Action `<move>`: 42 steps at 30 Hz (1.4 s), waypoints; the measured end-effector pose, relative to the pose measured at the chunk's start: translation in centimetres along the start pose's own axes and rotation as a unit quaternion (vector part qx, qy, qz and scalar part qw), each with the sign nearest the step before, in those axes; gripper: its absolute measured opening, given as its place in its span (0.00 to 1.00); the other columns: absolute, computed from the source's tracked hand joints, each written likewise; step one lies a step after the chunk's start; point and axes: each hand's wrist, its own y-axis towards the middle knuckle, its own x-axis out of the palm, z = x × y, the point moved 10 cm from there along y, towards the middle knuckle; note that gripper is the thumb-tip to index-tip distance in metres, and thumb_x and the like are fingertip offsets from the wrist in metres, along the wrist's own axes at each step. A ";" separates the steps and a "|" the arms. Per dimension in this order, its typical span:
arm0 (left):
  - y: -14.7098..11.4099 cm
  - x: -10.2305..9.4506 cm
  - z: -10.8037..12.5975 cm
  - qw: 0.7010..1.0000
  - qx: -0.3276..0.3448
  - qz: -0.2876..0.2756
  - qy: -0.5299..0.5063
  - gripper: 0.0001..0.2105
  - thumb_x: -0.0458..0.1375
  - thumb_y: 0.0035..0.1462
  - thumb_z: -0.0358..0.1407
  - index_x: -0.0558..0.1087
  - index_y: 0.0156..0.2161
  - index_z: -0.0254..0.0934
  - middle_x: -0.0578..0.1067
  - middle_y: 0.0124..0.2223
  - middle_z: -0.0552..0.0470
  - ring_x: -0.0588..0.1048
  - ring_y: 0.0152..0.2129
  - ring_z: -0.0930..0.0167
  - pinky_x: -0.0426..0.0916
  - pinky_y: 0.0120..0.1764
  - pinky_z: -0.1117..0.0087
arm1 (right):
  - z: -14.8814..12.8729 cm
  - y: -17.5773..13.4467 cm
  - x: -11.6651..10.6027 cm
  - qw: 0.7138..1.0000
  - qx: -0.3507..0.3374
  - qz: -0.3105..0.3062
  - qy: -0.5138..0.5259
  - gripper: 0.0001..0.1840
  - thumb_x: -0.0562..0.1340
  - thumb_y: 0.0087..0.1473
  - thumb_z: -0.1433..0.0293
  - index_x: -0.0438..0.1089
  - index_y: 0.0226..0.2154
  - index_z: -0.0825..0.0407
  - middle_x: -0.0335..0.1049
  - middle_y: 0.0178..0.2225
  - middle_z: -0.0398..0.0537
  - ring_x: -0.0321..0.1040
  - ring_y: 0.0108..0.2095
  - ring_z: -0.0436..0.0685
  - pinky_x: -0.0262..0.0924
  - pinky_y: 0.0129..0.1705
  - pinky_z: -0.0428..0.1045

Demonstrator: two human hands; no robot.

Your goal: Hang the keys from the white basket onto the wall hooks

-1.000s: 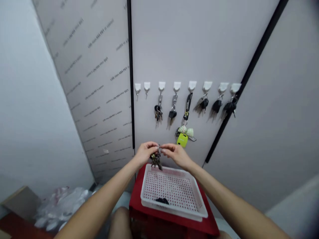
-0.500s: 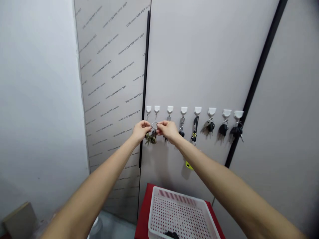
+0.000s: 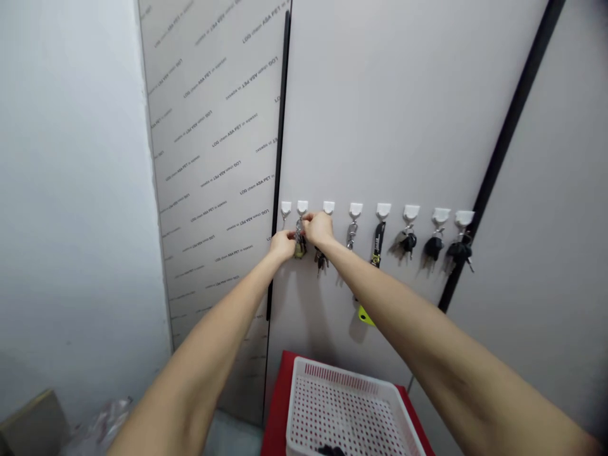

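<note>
A bunch of keys [image 3: 300,244] on a metal ring is at the second white hook [image 3: 303,206] from the left. My right hand [image 3: 320,228] pinches the ring at its top, close under that hook; whether the ring is over the hook is hidden by the fingers. My left hand [image 3: 283,244] is closed at the left side of the same keys, thumb and fingertips against them. The leftmost hook [image 3: 285,207] holds nothing. Just under my right hand, another key bunch [image 3: 322,258] hangs below the third hook [image 3: 329,206].
Further right hang a metal key clip [image 3: 352,234], a black strap [image 3: 379,240] and several black-headed key sets [image 3: 407,241]. A yellow-green tag [image 3: 365,315] shows beside my right forearm. Below, a white perforated basket [image 3: 349,370] with dark items [image 3: 331,450] rests on a red surface [image 3: 276,405].
Both hands have moved up slightly with the keys, from below the hooks to the second hook. The ring, held between both hands before, is now close under it.
</note>
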 end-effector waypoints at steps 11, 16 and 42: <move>-20.9 10.9 -8.2 0.895 0.098 -0.413 0.138 0.13 0.49 0.38 0.27 0.67 0.34 0.32 0.71 0.32 0.49 0.67 0.28 0.73 0.60 0.33 0.74 | 13.1 -27.7 7.3 0.835 -0.059 -0.542 -0.083 0.09 0.55 0.34 0.71 0.68 0.22 0.56 0.64 0.18 0.42 0.56 0.19 0.46 0.50 0.21 0.41; -27.7 14.9 -11.0 0.792 0.099 -0.536 0.276 0.12 0.51 0.35 0.30 0.70 0.29 0.33 0.72 0.29 0.47 0.68 0.26 0.70 0.60 0.28 0.74 | 17.1 -33.3 7.5 0.813 0.011 -0.572 -0.109 0.11 0.54 0.33 0.70 0.68 0.25 0.54 0.64 0.19 0.42 0.56 0.19 0.46 0.48 0.21 0.41; -20.8 10.8 -12.3 0.919 -0.204 -0.262 -0.215 0.07 0.51 0.39 0.34 0.65 0.19 0.31 0.62 0.15 0.59 0.60 0.14 0.81 0.55 0.21 0.78 | 14.2 -24.2 5.7 0.882 0.196 -0.320 0.284 0.10 0.54 0.36 0.68 0.61 0.26 0.57 0.60 0.19 0.40 0.53 0.18 0.44 0.50 0.22 0.42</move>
